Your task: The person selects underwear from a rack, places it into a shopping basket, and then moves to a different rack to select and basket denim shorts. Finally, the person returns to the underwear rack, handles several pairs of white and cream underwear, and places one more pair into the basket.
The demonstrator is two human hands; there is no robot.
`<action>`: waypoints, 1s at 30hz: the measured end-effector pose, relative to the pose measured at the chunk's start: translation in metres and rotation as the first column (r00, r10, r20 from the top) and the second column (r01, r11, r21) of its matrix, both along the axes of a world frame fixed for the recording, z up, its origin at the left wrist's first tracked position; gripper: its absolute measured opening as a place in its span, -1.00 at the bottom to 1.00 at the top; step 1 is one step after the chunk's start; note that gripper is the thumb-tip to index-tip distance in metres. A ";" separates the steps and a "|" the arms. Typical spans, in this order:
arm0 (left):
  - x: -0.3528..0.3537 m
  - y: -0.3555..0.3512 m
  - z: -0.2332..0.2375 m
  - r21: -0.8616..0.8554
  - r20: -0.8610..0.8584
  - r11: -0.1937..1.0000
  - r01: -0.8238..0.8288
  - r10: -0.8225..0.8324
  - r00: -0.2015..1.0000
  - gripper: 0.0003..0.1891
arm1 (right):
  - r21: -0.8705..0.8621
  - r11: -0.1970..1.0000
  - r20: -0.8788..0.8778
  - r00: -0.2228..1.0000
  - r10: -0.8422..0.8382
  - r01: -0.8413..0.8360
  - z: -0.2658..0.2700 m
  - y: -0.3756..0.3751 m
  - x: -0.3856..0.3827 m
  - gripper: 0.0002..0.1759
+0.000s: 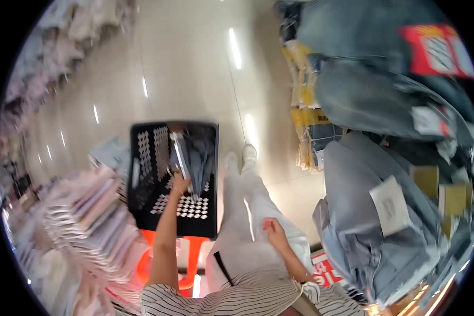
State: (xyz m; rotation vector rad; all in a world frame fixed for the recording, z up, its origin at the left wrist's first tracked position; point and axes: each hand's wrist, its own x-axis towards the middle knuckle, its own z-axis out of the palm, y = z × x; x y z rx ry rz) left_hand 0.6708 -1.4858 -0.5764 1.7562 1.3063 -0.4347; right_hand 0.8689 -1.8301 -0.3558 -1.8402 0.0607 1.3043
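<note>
My left hand (pixel 180 183) reaches down into a black plastic basket (pixel 174 230) with diamond-shaped holes. Its fingers are curled beside a long pale strip (pixel 182 152) that lies against dark blue-grey folded clothing (pixel 199 160) in the basket. Blur hides exactly what the fingers grip. Over my right thigh hangs my right hand (pixel 275 233), its fingers loosely curled in with nothing visible in them. An orange-red stool (pixel 194 258) stands under the basket's near end.
Stacks of pastel clothing (pixel 97 210) on hangers rise at the left. To the right are piled jeans (pixel 374 210) with paper tags and a red sign (pixel 437 50). Bagged garments with yellow labels (pixel 308 116) hang beside them. Glossy tiled floor (pixel 189 63) runs ahead.
</note>
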 end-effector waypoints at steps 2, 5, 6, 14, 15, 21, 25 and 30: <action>0.020 0.008 0.147 0.075 0.173 0.997 -0.037 0.023 0.985 -0.65 | -0.004 0.978 0.158 0.966 0.205 -0.207 0.046 0.030 0.024 -0.75; 0.057 0.001 0.321 0.282 0.124 0.921 0.269 -0.313 0.942 -0.75 | 0.004 0.954 0.458 0.848 0.265 -0.300 0.121 0.065 0.062 -0.56; 0.071 -0.007 0.369 0.417 0.053 0.816 0.401 -0.462 0.885 -0.76 | 0.048 0.952 0.584 0.782 0.219 -0.303 0.139 0.072 0.070 -0.51; 0.171 -0.082 0.594 0.479 0.082 -0.042 0.877 -0.992 -0.093 -0.76 | -0.018 0.711 0.944 0.223 0.244 -0.702 0.255 0.047 0.095 -0.55; 0.182 -0.088 0.604 0.491 0.088 -0.125 0.862 -0.977 -0.192 -0.76 | -0.006 0.744 0.914 0.298 0.274 -0.668 0.263 0.033 0.092 -0.61; 0.256 -0.136 0.626 0.674 0.044 -0.412 0.614 -0.806 -0.590 -0.88 | 0.088 0.974 0.936 0.351 -0.009 -0.210 0.333 -0.073 0.051 -0.69; 0.303 -0.189 0.645 0.742 0.037 -0.417 0.524 -0.756 -0.654 -0.85 | 0.093 0.983 0.987 0.119 -0.112 0.160 0.358 -0.113 0.029 -0.63; 0.367 -0.268 0.672 0.824 0.206 -0.282 0.491 -0.658 -0.724 -0.84 | 0.071 0.852 0.994 -0.113 -0.014 0.519 0.402 -0.156 0.037 -0.62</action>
